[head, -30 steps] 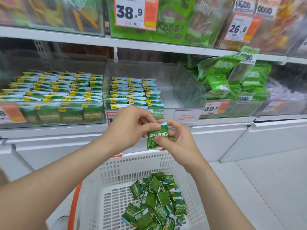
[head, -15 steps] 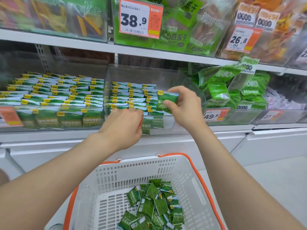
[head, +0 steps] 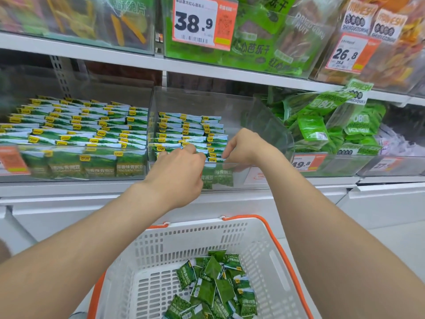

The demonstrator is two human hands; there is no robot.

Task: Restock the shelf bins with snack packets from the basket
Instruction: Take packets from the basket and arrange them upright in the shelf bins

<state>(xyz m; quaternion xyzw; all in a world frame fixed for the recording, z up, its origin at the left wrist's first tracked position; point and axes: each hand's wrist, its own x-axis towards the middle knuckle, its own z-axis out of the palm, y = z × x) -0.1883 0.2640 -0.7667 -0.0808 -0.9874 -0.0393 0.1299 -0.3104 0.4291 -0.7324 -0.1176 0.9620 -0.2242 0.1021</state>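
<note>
We reach into the middle bin [head: 232, 104].
Our left hand [head: 181, 173] and right hand [head: 246, 146] curl down onto its upright snack packets [head: 184, 132]; whether either grips one, we cannot tell. Below, loose packets [head: 216, 291] lie in the basket [head: 195, 229].

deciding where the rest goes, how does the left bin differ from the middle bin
The left bin is packed with packets across its width; the middle bin has rows only in its left part, the right part bare. The left hand and right hand work at the middle bin, not the left bin. Both are clear and hold like green packets in rows.
</note>
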